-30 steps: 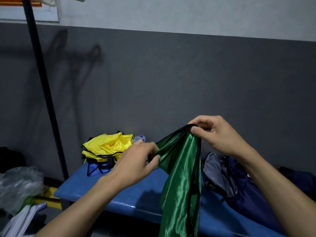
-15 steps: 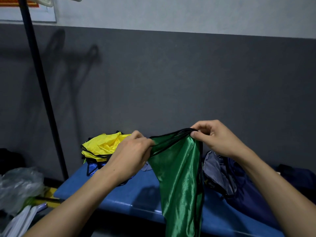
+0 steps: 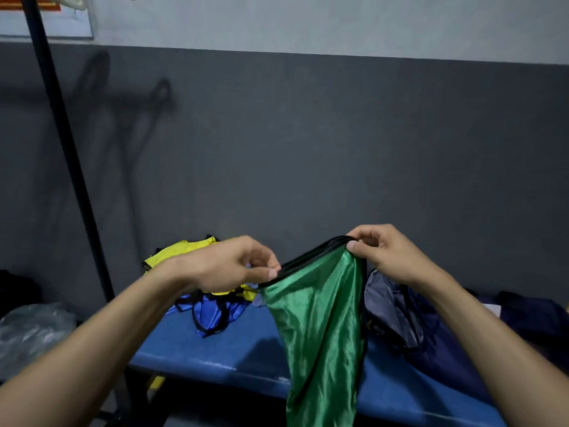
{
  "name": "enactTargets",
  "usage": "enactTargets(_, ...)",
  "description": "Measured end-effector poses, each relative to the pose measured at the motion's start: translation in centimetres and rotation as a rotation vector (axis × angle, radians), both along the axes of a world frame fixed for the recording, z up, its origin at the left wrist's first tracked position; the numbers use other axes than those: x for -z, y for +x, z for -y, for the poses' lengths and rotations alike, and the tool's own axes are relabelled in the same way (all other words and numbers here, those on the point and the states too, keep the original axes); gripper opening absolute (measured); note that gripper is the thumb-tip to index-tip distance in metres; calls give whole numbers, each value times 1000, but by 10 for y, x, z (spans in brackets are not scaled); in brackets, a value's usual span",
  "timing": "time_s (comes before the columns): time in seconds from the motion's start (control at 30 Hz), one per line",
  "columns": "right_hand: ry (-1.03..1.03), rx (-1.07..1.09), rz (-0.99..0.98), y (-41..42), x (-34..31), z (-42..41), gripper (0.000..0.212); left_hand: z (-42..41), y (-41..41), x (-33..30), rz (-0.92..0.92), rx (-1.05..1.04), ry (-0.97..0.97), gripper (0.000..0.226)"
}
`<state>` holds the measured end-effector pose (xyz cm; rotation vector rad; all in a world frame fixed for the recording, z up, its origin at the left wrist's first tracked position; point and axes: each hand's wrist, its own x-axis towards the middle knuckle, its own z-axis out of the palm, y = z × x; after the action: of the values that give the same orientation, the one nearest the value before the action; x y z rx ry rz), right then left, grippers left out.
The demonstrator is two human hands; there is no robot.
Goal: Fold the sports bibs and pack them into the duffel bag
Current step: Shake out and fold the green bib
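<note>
Both hands, left hand and right hand, pinch green bib top edge; best keep black trim aligned, then fold over bench.

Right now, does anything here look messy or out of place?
Slightly. The yellow bib and blue bib lie crumpled in a heap on the bench, unfolded, and the duffel bag slumps open. Nothing looks damaged.

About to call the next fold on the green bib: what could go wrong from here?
1. Both the left hand and right hand only pinch the green bib by its top edge; the shiny fabric may slip free.
2. Its tail hangs past the bench front and could drag on the floor.
3. The duffel bag mouth looks slumped, so packing may snag.
</note>
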<state>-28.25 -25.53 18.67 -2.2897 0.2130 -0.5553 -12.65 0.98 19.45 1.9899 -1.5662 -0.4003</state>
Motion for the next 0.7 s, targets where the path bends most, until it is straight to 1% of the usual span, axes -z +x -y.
enactTargets(0.07, -21, 11, -8, 3, 4, 3, 13, 0, -7, -2, 199, 0, 72, 19)
enactTargets(0.1, -40, 25, -8, 6, 6, 4, 12, 1, -10, -1, 257, -5, 68, 19)
enactTargets(0.13, -53, 41, -7, 8, 8, 5, 12, 1, -14, 0, 254, 1, 19, 17)
enactTargets(0.17, -60, 58, -6, 10, 9, 5, 13, 3, -15, 2, 208, 15, -51, 15)
enactTargets(0.2, -65, 72, -5, 11, 9, 5, 13, 4, -13, 5, 167, 16, -109, 16)
enactTargets(0.23, -69, 81, -7, 12, 10, 5, 13, 5, -9, 7, 178, 4, -136, 22)
enactTargets(0.27, -73, 87, -11, 13, 10, 5, 13, 5, -4, 6, 256, -7, -134, 32)
enactTargets(0.3, -79, 87, -16, 14, 11, 5, 13, 5, 0, 4, 370, -12, -109, 43)
enactTargets(0.37, -59, 76, -19, 13, 13, 5, 14, 5, 2, -3, 673, -50, -17, 57)
enactTargets(0.4, -22, 63, -14, 12, 13, 5, 14, 4, 3, -8, 828, -54, 16, 58)
enactTargets(0.43, 40, 40, -8, 10, 13, 5, 15, 3, 4, -13, 926, -41, 24, 54)
enactTargets(0.47, 124, 8, -9, 9, 13, 7, 16, 1, 6, -16, 954, -20, -15, 48)
enactTargets(0.5, 219, -36, -20, 7, 13, 9, 17, 0, 7, -20, 921, -2, -78, 42)
enactTargets(0.53, 313, -83, -38, 5, 14, 11, 20, -3, 6, -24, 801, 16, -146, 36)
enactTargets(0.6, 484, -180, -70, 3, 15, 12, 31, -5, 1, -36, 454, 88, -229, 22)
enactTargets(0.67, 610, -250, -63, 3, 16, 8, 36, -6, -9, -47, 151, 185, -229, 16)
enactTargets(0.7, 643, -262, -45, 4, 15, 6, 35, -6, -13, -52, 89, 220, -203, 16)
